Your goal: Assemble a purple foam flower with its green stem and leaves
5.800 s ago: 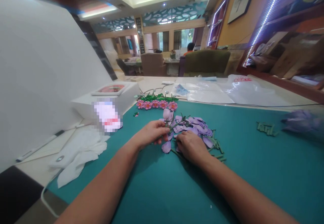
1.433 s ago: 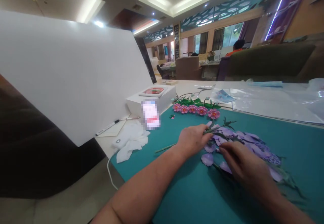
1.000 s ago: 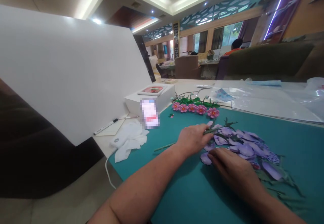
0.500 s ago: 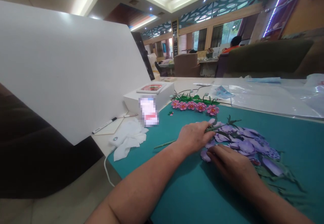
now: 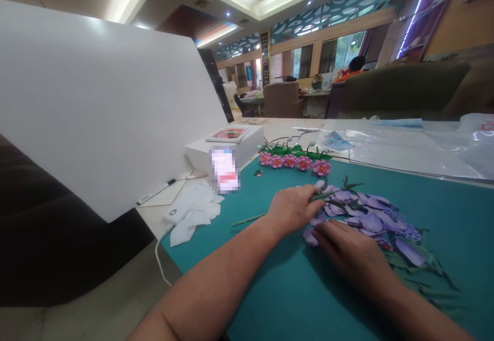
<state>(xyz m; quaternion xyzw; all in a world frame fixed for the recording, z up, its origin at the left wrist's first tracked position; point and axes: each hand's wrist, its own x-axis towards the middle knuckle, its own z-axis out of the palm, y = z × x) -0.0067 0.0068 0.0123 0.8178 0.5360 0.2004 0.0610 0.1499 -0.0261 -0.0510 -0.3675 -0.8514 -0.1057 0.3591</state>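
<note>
Over the green mat, my left hand point(image 5: 291, 208) is closed around a green flower stem point(image 5: 249, 220), whose lower end sticks out to the left. Leaves and purple petals show at the stem's other end, past my fingers. My right hand point(image 5: 349, 248) is closed just below, its fingertips pinching a purple petal point(image 5: 310, 237). How that petal meets the stem is hidden by my fingers. Beyond my hands, to the right, lies a heap of loose purple petals point(image 5: 372, 222). Loose green leaves and stems point(image 5: 440, 266) are spread at the heap's right side.
Pink flowers point(image 5: 289, 161) stand in a row at the mat's point(image 5: 278, 294) far edge. On the left are a lit phone point(image 5: 225, 170) against a white box point(image 5: 247, 143), crumpled white tissue point(image 5: 195, 212) and a marker point(image 5: 156, 192). Clear plastic sheets point(image 5: 405, 148) lie behind.
The whole view has shifted slightly to the left. My hands keep nearly the same hold on the stem and the petal.
</note>
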